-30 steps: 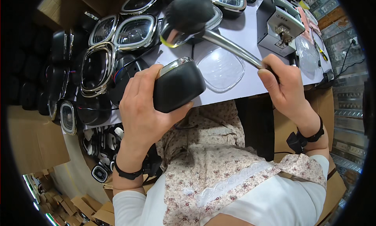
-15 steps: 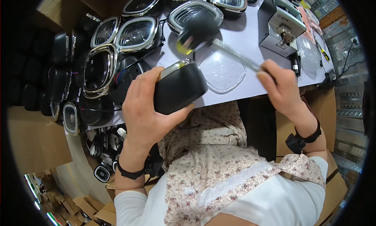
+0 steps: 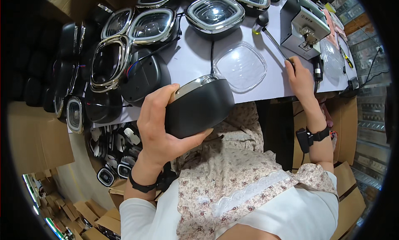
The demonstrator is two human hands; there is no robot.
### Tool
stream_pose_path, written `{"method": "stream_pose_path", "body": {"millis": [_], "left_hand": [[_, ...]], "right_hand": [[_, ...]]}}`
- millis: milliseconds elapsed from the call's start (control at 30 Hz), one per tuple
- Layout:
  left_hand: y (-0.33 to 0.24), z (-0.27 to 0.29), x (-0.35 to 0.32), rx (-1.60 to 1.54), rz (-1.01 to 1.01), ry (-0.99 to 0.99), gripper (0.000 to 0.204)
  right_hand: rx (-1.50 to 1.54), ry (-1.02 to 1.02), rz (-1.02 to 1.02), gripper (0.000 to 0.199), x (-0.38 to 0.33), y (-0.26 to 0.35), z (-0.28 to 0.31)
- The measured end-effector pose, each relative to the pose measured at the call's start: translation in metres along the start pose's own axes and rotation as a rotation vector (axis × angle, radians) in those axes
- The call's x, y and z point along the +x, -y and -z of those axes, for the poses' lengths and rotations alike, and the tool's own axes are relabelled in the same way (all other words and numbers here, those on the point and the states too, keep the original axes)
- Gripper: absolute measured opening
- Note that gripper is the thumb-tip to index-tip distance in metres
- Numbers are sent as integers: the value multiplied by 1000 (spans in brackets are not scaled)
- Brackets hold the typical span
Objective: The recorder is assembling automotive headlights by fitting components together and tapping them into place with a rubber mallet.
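Observation:
My left hand (image 3: 154, 121) is wrapped around a black lamp housing (image 3: 201, 109) with a chrome rim, tilted on its side above the table's front edge. The lamp's front face is turned away from me. At the right, my right hand (image 3: 301, 80) is closed on the handle end of a mallet (image 3: 262, 21) with a black head and a yellow face. The mallet head rests low at the table, beside a grey and black box-shaped device (image 3: 305, 28). Between the two hands a clear rounded-square lens cover (image 3: 241, 67) lies flat on the white tabletop.
Several chrome-rimmed lamps (image 3: 215, 13) stand along the back and left. Loose chrome rings (image 3: 109, 63) and a black housing with wires (image 3: 145, 76) sit at the left. A screwdriver (image 3: 348, 62) lies far right. Cardboard boxes (image 3: 41, 138) flank the table.
The mallet has swung right, away from the lamp housing, and its head has come down near the device. My left hand has shifted slightly right and nearer with the lamp housing.

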State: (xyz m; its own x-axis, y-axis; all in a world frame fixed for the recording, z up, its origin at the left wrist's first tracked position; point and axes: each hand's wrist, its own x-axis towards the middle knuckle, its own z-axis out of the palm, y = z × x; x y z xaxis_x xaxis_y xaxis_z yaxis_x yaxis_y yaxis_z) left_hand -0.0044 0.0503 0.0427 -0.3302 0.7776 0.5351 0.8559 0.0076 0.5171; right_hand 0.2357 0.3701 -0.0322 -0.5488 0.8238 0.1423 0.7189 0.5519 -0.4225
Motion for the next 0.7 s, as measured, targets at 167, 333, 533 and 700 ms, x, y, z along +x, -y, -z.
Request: {"method": "stream_pose_path", "body": {"millis": [167,333,533,700], "left_hand": [[-22,19,-16,-138,165,132,84],[-36,32,-42,-101,198,229,83],[-33,24,-82,-65,209,331,80],[-21,13,-109,-116,176,351,73]], "right_hand": [[-81,-202,439,44,-16,47,23],[708,480,823,111,-87,138,17],[923,406,746,89,-148,147,-64],[990,311,688,82,-177,143,-84]]}}
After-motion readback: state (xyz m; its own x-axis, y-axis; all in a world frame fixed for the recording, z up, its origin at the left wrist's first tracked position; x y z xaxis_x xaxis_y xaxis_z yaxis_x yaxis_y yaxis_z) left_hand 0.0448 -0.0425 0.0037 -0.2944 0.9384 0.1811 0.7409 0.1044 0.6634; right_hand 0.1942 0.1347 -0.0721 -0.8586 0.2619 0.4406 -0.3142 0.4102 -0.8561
